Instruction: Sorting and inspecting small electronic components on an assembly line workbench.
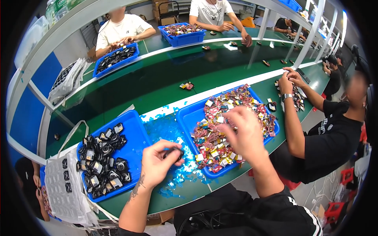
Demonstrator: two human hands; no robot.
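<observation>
Holding one small black plastic casing (172, 153) in our L hand (159, 160), we have it pinched btwn thumb & bent fingers, narrow grip, above the strip btwn the two trays. Fingers hide most of it; its long axis seems to run roughly L–R, tho we can't be sure.

Our R hand (245, 133) is over the heap of red circuit boards w/ silver and yellow parts (212, 143), thumb & index apart, gap facing L, twd the casing. It's blurred, so can't tell if a board is btwn the tips. Key relation: casing lies L of the R fingers and nearer our body, well apart; boards sit right under the R hand, which is much the nearer one to them.

The boards fill most of a blue plastic tray (188, 120). On our L, a second blue plastic tray (136, 135) has a pile of black casings w/ pale square panels (106, 148). Shiny blue film scraps (160, 129) litter the green tabletop (177, 201) btwn trays.

Farther L: a white moulded tray (55, 192) w/ a few black pcs. Beyond, one loose red board (187, 85) lies on the dark green belt (147, 84). On our R, a co-worker's wrist w/ silver watch (287, 96).
</observation>
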